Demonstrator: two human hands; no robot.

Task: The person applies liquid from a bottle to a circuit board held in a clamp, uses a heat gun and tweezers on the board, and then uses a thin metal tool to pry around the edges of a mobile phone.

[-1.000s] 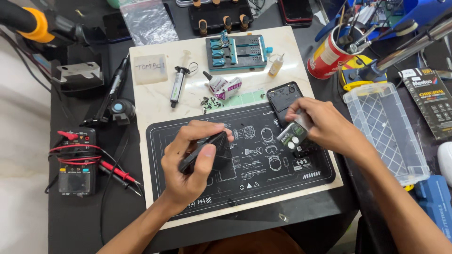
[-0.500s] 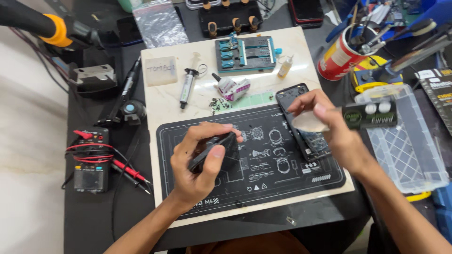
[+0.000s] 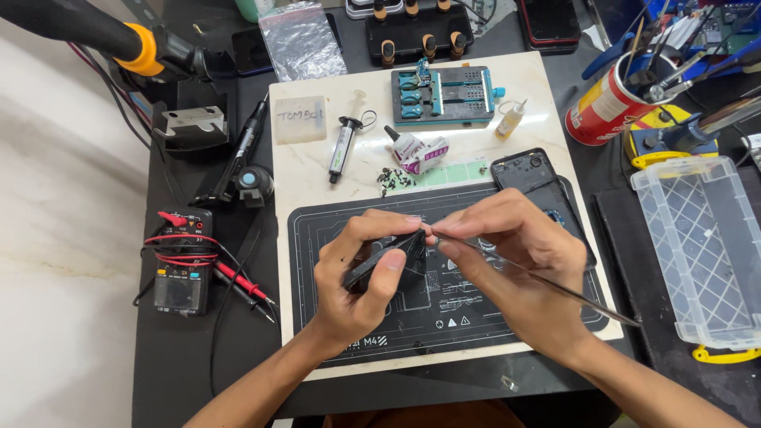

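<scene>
Both hands meet over the middle of the black work mat [image 3: 333, 349], and that mat is our landmark. The left hand [image 3: 357, 289] comes up from the mat's near edge, wrist bent, fingers curled shut around a small black part [image 3: 388, 261], thumb pressed along its near side, holding it tilted just above the mat's centre. The right hand [image 3: 515, 269] reaches in from the mat's right corner, forearm angled across it, thumb and forefinger pinched tight on slim tweezers [image 3: 547, 285]; the tips meet the black part's upper edge, while the long shaft trails back past the mat's right edge. Beyond the mat's far right corner lies a dark phone [image 3: 527, 178], face up, partly under the right knuckles. Past the far edge rest a syringe [image 3: 342, 147] and a teal holding fixture [image 3: 440, 95]. Well left of the mat sits a multimeter [image 3: 181, 265] with red leads; to the right, a clear plastic box [image 3: 705, 246].
</scene>
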